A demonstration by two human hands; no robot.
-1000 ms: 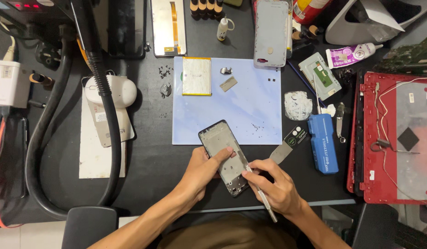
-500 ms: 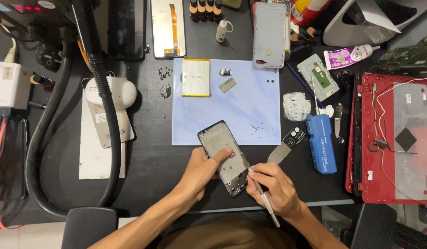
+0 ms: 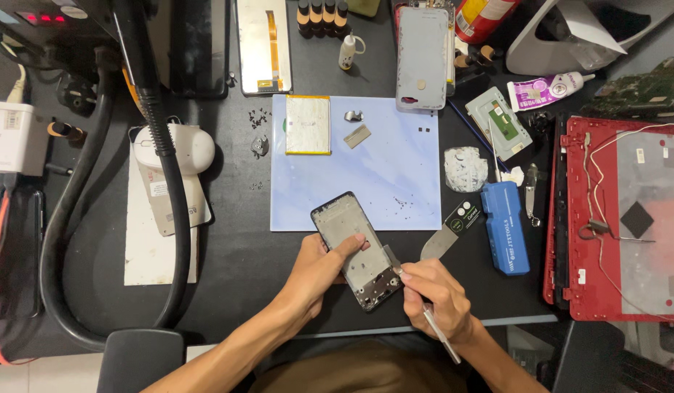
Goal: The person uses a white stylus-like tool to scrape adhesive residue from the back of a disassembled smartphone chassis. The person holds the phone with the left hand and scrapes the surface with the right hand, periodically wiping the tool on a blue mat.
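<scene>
Left hand (image 3: pixel 319 268) curled around the phone frame (image 3: pixel 357 249), thumb laid across its inner face, other fingers wrapped under the left edge and hidden; a firm grip. Right hand (image 3: pixel 437 297) closed in a pen-style pinch on a thin metal tool (image 3: pixel 437 329), thumb and forefinger tight near its front end, handle running back past the wrist. Tool's tip meets the frame's right edge near the lower corner; exact contact point too small to tell. Frame lies tilted, top end toward upper left, overlapping the bottom edge of the pale blue mat (image 3: pixel 373 175), lower end over the dark desk (image 3: pixel 242 262). On the mat: a flat battery (image 3: pixel 308 124) at the upper left, small metal pieces beside it, a scatter of tiny screws near the right side. Just right of the hands, a flat pry blade (image 3: pixel 447 233), then a blue box (image 3: pixel 505 226). Far right, a red laptop shell (image 3: pixel 621 218), opened. Left, a thick black hose (image 3: pixel 162 160) curves past a white device (image 3: pixel 175 148).
</scene>
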